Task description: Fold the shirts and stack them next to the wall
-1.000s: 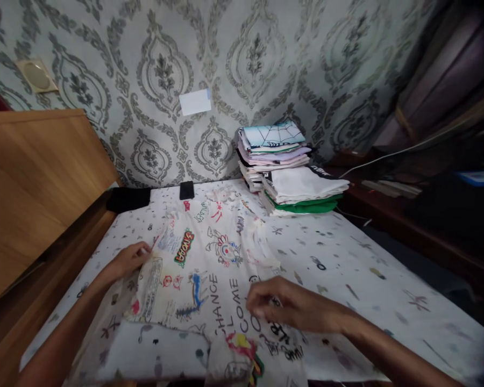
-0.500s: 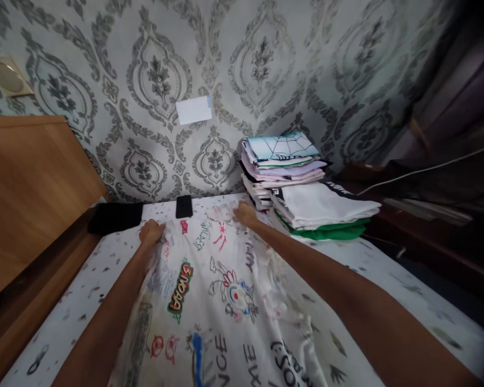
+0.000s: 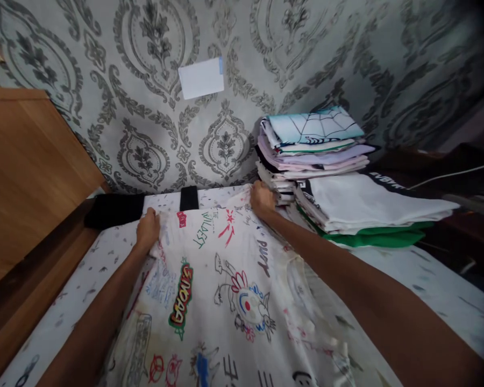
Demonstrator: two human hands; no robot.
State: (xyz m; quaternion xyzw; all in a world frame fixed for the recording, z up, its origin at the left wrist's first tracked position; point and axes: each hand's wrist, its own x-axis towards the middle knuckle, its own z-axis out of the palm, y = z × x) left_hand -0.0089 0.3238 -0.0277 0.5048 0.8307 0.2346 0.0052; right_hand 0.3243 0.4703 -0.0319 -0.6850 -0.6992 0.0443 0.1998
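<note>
A white shirt covered in graffiti drawings [image 3: 221, 290] lies spread on the printed bed sheet [image 3: 80, 285]. Both my arms stretch to its far edge. My left hand [image 3: 148, 228] is closed on the shirt's far left corner. My right hand [image 3: 261, 199] is closed on the far right corner, right beside the tall stack of folded clothes [image 3: 310, 145]. The shirt's fabric is pulled fairly flat between the two hands.
A second folded pile, white on green [image 3: 367, 212], sits right of the tall stack. A small black object [image 3: 189, 198] and a dark cloth [image 3: 113, 209] lie by the patterned wall. A wooden headboard [image 3: 24, 172] rises at left. Dark furniture with a cable stands at right.
A second ago my hands were at the shirt's near part; they reached to its far edge and gripped the corners. Since half a second ago the camera leaned closer and the fabric looks flatter.
</note>
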